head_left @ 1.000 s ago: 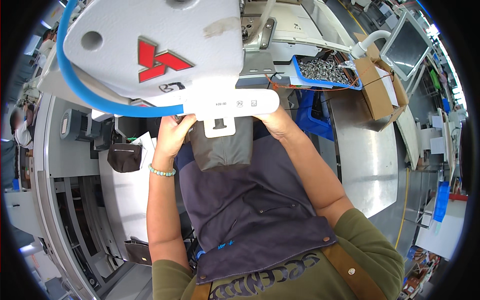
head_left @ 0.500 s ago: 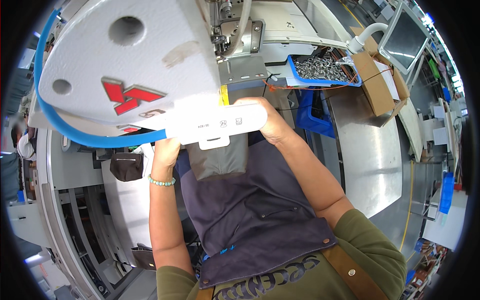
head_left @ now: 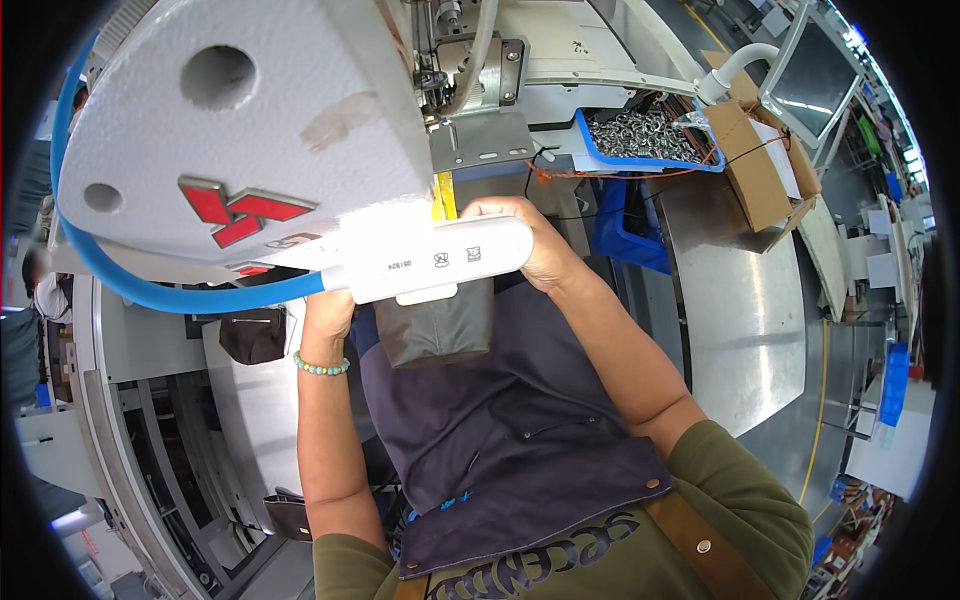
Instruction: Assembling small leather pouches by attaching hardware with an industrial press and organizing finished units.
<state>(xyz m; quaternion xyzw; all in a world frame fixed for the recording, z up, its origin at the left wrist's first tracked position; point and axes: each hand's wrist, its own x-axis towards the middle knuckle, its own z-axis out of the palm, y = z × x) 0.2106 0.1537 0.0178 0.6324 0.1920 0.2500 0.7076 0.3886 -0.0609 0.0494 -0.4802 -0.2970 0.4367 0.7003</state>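
Note:
A dark grey fabric pouch (head_left: 435,338) hangs between my two hands, under the white sewing machine head (head_left: 330,130). A white lamp bar (head_left: 450,258) on a blue cable covers its upper part. My right hand (head_left: 545,252) is at the pouch's right side, fingers curled round its upper edge; their tips are hidden behind the lamp bar. On the left, my left hand (head_left: 328,318) reaches up beneath the machine head, a beaded bracelet on the wrist. Its fingers are hidden. Beyond the hands are the needle area and the metal plate (head_left: 480,142).
A blue tray (head_left: 650,160) full of metal rings stands at the back right, beside an open cardboard box (head_left: 750,165) and a monitor (head_left: 812,75). A black pouch (head_left: 252,337) lies on the metal surface at left. Another person is visible at the far left edge.
The machine head and the blue cable appear shifted slightly left in the picture, and the lamp bar tilts a little differently. My hands and the grey pouch have barely moved.

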